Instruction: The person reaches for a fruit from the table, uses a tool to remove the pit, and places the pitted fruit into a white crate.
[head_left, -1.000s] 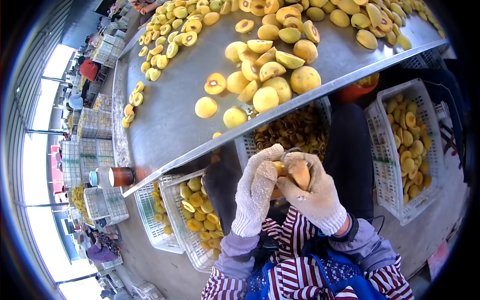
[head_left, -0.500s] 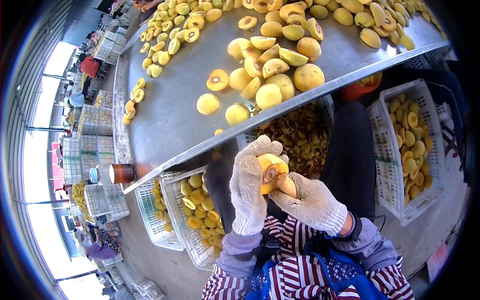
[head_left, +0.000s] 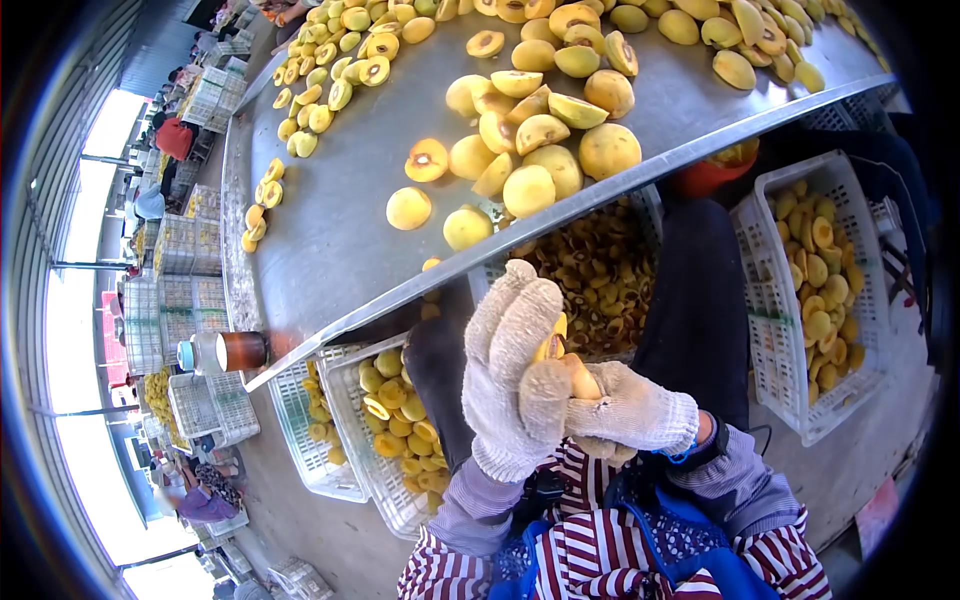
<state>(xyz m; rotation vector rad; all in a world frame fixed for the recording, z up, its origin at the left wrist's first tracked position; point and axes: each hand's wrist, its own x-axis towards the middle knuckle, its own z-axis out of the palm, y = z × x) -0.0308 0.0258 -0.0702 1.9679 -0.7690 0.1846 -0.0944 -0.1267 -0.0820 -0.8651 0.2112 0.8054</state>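
Both my hands wear off-white knit gloves and meet above my lap, just below the table edge. My left hand [head_left: 512,365] is closed around a yellow peach half [head_left: 552,342], its glove back facing me and hiding most of the fruit. Pressed close against it from the right is my right hand [head_left: 640,408], fingers curled under and thumb side up. A smooth tan rounded tip [head_left: 582,380] pokes out between the gloves at the right hand's thumb side; I cannot tell what that hand grips.
On the metal table [head_left: 330,210] lie many whole and halved peaches [head_left: 530,190]. Beneath its edge sits a crate of darker cut pieces [head_left: 600,290]. Crates of peach halves stand left [head_left: 385,500] and right [head_left: 800,420]. A jar of brown liquid [head_left: 240,351] is by the table corner.
My left hand has turned over, so its back now covers the peach half whose cut face showed before. My right hand has rolled, its fingers curling under the left.
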